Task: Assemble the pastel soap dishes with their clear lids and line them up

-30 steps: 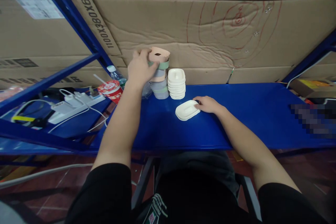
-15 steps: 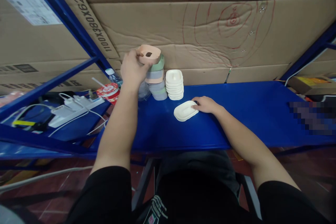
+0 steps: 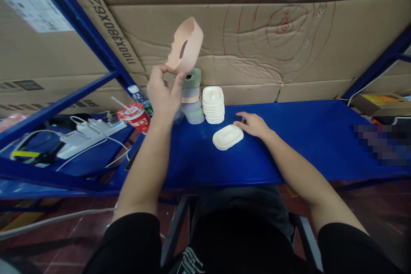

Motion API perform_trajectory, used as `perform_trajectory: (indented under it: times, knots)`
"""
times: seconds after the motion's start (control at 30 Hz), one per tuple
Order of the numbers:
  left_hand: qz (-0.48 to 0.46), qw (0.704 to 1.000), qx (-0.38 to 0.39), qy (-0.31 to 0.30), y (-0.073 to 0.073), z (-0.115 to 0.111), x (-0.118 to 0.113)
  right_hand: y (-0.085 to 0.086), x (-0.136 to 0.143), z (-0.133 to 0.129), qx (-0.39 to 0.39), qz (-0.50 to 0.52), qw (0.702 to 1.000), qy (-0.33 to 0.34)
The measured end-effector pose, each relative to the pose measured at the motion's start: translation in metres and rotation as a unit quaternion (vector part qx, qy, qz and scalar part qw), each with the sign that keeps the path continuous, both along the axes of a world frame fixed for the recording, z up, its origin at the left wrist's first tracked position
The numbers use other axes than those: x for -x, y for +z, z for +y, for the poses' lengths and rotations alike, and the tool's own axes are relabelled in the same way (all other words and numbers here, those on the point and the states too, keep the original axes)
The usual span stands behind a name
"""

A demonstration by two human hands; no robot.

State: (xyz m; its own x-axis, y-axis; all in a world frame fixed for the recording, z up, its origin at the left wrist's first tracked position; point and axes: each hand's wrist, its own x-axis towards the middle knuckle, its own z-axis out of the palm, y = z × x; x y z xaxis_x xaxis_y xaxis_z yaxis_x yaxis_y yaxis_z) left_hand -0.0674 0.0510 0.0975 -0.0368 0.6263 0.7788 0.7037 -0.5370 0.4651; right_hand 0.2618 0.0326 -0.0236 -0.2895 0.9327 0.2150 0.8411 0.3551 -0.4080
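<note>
Up high and left of the white stack [image 3: 213, 105], the peach piece [image 3: 193, 49] is in the air, and the left grip [image 3: 164, 94] has it pinched: thumb and fingers clamped on its lower end, the rest of it slanting up and away beyond the fingertips. It's tipped steeply, hollow side turned leftward, a dark oval showing in its floor, a ragged notched edge along the left. Just left of the white stack stands the coloured stack [image 3: 194, 108], a green piece [image 3: 198, 78] on top, and the peach piece's low end overlaps that green in the view. Over to the right grip [image 3: 255, 125], low and right of the white stack: thumb and forefinger apart, nothing clamped between them. The loose white piece [image 3: 227, 137] lies flat on the desk [image 3: 305, 137], in front of the white stack and a little right of it; the right thumb is at its far right end, though contact there is too fine to call. Well left of the white stack, past the left wrist, a red cup [image 3: 136, 117] with a straw leans in, and a clear bottle [image 3: 145, 102] sits right behind it.
</note>
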Motion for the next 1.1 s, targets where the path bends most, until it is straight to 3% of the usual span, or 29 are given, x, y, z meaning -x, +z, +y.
perform_trajectory:
  times: [0.07,0.1,0.17,0.27,0.37,0.47,0.6,0.73,0.9,1.1]
  knots:
    - [-0.042,0.999,-0.012,-0.014,-0.018,-0.013,-0.012,0.004,-0.004,0.001,-0.059,0.088,0.994,-0.025]
    - [-0.054,0.997,0.0,-0.046,-0.03,-0.02,-0.019,0.006,-0.005,0.001,-0.078,0.137,0.987,-0.035]
    - [-0.056,0.982,0.096,-0.151,-0.057,-0.03,-0.033,0.009,-0.007,0.0,-0.084,0.224,0.97,-0.043]
    - [-0.116,0.91,0.263,-0.3,-0.095,-0.036,-0.051,0.008,-0.004,-0.002,-0.058,0.309,0.949,-0.023]
    - [-0.191,0.841,0.36,-0.357,-0.117,-0.034,-0.063,0.002,0.0,0.0,-0.05,0.352,0.934,0.002]
    - [-0.237,0.818,0.401,-0.337,-0.124,-0.027,-0.066,-0.005,-0.001,0.006,-0.016,0.373,0.927,0.019]
    - [-0.237,0.845,0.404,-0.258,-0.125,-0.021,-0.06,-0.007,-0.007,0.01,0.039,0.325,0.945,0.016]
    - [-0.108,0.857,0.442,-0.24,-0.127,-0.021,-0.051,-0.003,-0.007,0.005,0.079,0.248,0.966,0.011]
    - [0.031,0.877,0.416,-0.238,-0.132,-0.026,-0.048,0.002,-0.009,0.003,0.11,0.14,0.984,0.022]
    - [0.16,0.86,0.433,-0.217,-0.126,-0.033,-0.051,-0.002,-0.014,0.008,0.172,0.059,0.983,0.039]
